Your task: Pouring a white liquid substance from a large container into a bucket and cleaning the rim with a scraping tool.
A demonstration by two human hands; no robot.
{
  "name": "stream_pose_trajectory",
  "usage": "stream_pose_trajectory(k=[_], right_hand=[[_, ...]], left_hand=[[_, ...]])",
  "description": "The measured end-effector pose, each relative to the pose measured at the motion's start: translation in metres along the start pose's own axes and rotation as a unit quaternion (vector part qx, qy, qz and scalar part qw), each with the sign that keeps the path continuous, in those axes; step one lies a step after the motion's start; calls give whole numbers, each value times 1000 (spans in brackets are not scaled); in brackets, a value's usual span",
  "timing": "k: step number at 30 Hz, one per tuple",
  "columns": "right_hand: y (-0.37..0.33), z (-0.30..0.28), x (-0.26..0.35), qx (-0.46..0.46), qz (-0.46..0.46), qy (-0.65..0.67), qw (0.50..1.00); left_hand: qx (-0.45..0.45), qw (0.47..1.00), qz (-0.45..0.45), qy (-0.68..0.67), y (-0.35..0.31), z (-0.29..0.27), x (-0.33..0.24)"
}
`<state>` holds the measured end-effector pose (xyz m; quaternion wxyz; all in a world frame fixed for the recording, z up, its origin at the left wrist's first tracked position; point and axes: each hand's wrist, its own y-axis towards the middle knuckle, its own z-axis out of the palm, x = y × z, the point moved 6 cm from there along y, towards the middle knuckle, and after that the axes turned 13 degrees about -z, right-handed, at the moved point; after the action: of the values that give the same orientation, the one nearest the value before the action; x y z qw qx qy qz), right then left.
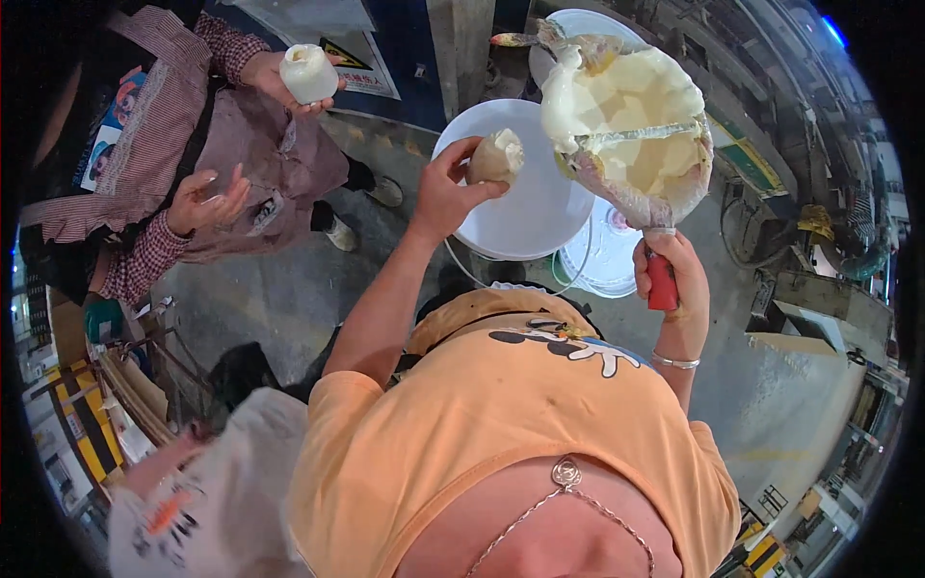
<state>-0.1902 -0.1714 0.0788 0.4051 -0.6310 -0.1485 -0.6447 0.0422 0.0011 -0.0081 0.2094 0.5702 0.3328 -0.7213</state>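
Note:
My left hand (445,190) is closed around a small cream-white cup-shaped piece (496,157) with a ragged open end. It is tilted over a large white bucket (462,220). In my right hand (682,279) is a red-handled tool (661,281), gripped by its handle. Its upper end meets the near edge of a wide pot (631,114), thickly crusted with cream material and crossed by a bar. Whether tool and pot are joined, I cannot tell. At the far left, another person's hand (272,81) holds a similar white piece (308,73), their other hand (207,200) open.
Below the large bucket's right side is a white lidded bucket (605,252). Another white bucket (583,23) stands behind the crusted pot. Machinery and hoses (756,241) line the right side. Someone in a pale shirt (217,491) is close at my lower left.

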Motion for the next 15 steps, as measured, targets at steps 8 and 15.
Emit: stream_pose_trajectory(k=[8,15], right_hand=[[5,-3,-5,10,-7,-5,1000],[15,-1,-18,39,18,63,997]], left_hand=[[-4,999,-16,40,-1,0,-8],[-9,1000,-17,-6,0,-3,1]])
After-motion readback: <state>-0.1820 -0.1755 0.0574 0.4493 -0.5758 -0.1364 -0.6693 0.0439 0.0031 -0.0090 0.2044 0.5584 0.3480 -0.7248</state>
